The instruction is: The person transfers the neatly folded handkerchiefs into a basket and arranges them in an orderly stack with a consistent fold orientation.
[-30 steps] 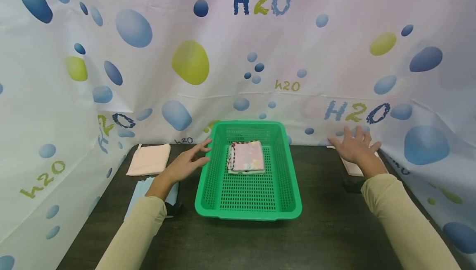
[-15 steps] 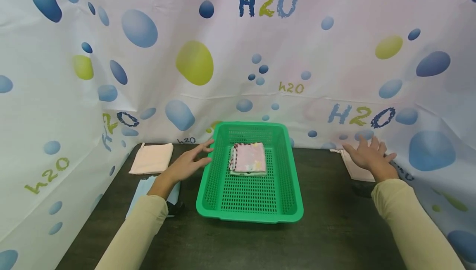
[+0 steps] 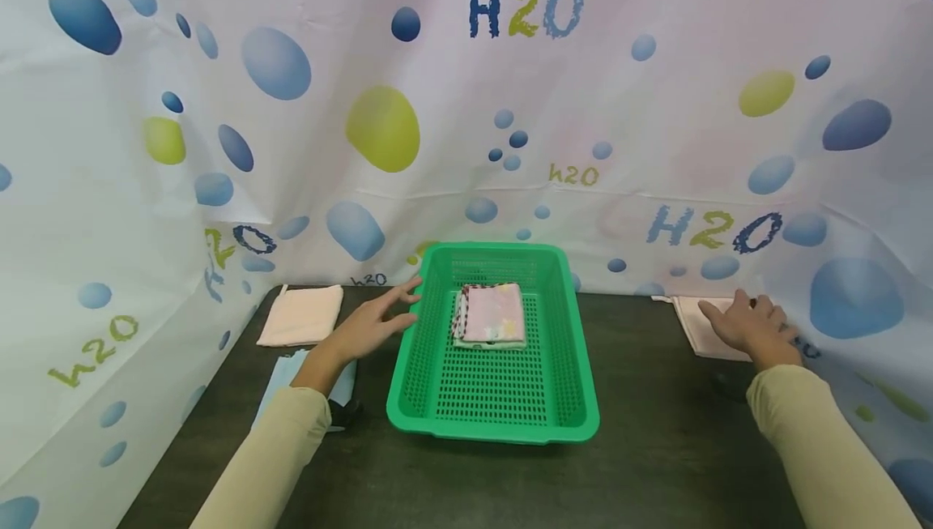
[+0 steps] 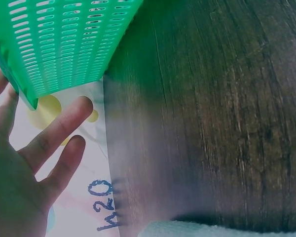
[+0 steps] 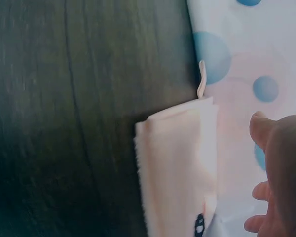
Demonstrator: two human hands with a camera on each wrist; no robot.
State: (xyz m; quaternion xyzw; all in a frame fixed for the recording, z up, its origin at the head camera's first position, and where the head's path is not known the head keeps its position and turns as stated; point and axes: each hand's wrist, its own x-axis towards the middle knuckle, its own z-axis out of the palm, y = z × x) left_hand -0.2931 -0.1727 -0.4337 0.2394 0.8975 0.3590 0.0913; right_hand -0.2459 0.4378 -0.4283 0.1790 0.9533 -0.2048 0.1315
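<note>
A green plastic basket (image 3: 503, 433) stands mid-table, holding a small stack of folded cloths (image 3: 496, 314) with a pink one on top. My left hand (image 3: 362, 328) is at its left rim, fingers spread and loosely extended; in the left wrist view the fingertips lie beside the basket's slotted wall (image 4: 64, 47). At the back right lies a folded pale-pink towel (image 3: 696, 326) with a hanging loop. Over its right part, my right hand (image 3: 754, 333) reaches with fingers relaxed. The right wrist view has that hand just right of the towel (image 5: 177, 168), apart from it.
A folded peach towel (image 3: 302, 316) lies at the back left of the dark wooden table (image 3: 641, 432). Nearer sits a light-blue cloth (image 3: 280, 375), partly hidden by my left forearm. A white curtain (image 3: 619, 91) printed with coloured spots borders the back and both sides.
My right hand has moved rightward and lower over the pale-pink towel, uncovering more of its left part. The left hand stays at the basket rim. The head view has shifted slightly.
</note>
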